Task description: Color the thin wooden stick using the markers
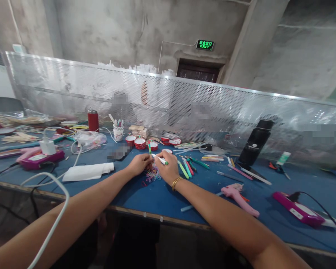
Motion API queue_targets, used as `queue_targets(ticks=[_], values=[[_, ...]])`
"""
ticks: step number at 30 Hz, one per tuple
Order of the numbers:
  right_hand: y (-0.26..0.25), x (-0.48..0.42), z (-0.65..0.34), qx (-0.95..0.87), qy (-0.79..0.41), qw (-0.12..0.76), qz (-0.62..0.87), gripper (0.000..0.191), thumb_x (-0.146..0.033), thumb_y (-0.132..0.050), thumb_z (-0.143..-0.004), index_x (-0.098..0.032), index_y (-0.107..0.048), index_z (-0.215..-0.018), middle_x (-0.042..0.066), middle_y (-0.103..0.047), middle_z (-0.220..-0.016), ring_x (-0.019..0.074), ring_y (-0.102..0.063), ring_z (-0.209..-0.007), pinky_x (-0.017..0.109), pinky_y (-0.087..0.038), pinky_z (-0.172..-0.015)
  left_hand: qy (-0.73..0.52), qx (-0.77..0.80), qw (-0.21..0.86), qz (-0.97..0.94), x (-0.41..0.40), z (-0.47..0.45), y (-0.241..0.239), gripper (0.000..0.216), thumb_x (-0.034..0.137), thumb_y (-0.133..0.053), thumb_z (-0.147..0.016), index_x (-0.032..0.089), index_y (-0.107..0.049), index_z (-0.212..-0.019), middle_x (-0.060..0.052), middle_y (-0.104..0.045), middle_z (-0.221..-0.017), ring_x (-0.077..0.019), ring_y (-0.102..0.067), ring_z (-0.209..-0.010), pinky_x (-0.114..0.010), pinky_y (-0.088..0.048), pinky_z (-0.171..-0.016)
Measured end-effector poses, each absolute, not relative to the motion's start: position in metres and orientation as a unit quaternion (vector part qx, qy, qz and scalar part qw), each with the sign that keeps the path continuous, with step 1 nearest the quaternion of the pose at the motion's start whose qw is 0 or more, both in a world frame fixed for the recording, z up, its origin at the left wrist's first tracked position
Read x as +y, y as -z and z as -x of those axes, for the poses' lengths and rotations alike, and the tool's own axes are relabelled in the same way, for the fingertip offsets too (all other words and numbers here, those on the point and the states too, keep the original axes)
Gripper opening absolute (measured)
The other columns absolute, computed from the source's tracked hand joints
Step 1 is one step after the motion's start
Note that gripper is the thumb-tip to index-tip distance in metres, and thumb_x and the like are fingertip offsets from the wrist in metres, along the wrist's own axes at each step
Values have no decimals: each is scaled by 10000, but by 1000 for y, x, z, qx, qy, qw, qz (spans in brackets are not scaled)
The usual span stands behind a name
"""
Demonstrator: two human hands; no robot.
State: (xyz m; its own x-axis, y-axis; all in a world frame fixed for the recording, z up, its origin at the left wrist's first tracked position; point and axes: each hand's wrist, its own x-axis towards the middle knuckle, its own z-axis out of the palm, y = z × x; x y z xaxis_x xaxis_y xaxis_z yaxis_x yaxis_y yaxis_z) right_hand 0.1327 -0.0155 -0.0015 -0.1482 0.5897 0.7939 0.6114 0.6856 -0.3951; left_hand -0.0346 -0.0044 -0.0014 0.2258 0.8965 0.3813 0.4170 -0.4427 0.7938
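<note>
My right hand (168,168), with a gold bracelet at the wrist, is closed round a white marker (161,160) with a green end. The marker slants toward my left hand. My left hand (140,164) is closed, its fingertips pinching the lower end of a narrow upright stick (149,146) coloured green and red. Both hands meet just above a small heap of multicoloured loops (153,174) on the blue table. Behind the hands stand red-and-white paper cups (140,143), like baking cases. Right of my right hand lie several coloured markers (188,167).
On the blue table (162,198) lie a white paper roll (86,172), a pink glue gun (240,198), and purple power strips (298,209). A black bottle (256,144), a red flask (93,120) and a pen cup (118,132) stand near the perforated metal screen (168,104). A white cable (56,224) crosses my left forearm.
</note>
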Motion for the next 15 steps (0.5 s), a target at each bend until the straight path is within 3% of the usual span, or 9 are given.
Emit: queue_targets(ticks=[15], values=[[2,-15,-133,-754,1,525,395,120,-302,-562,-878,-225,-604,-795,0,-654,-799,173,-585,-819,295,-375,-814,-434,456,263,-731,-5,35,1,343,453,-569,-786,166,-539,-600,24,-562,-520,-101,-480,-492,-212,-380,-497]])
